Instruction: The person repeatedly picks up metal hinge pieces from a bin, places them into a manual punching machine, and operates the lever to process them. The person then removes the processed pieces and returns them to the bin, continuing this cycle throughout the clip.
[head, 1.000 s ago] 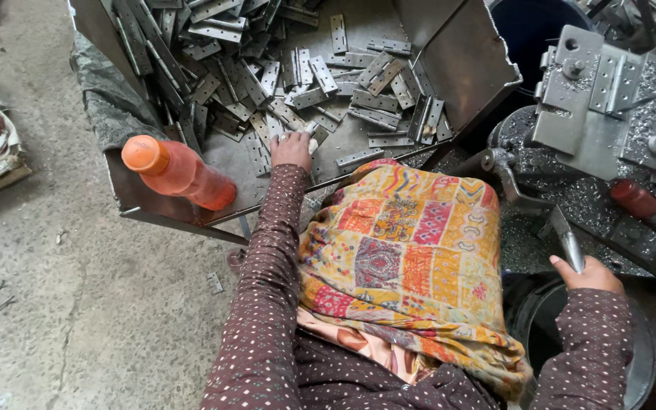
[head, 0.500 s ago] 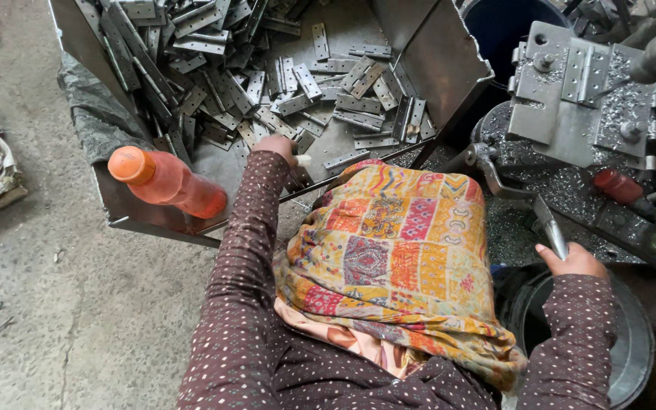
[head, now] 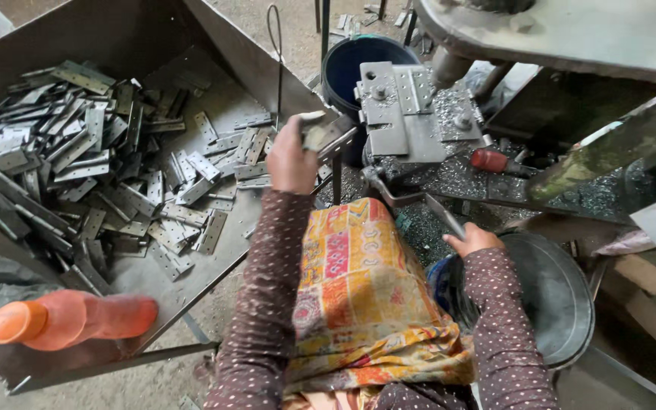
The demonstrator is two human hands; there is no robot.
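Lifting a flat metal plate [head: 319, 130] out of the tray [head: 214, 76], the left hand [head: 291, 159] has its fingers curled around it, just short of the press fixture [head: 411, 114]; a slack grip could drop it. Right hand [head: 471, 240] closes on the lever [head: 443, 216], risking a pinch.

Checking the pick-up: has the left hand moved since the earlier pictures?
Yes. The left hand, holding a metal piece, has risen off the tray edge toward the press.
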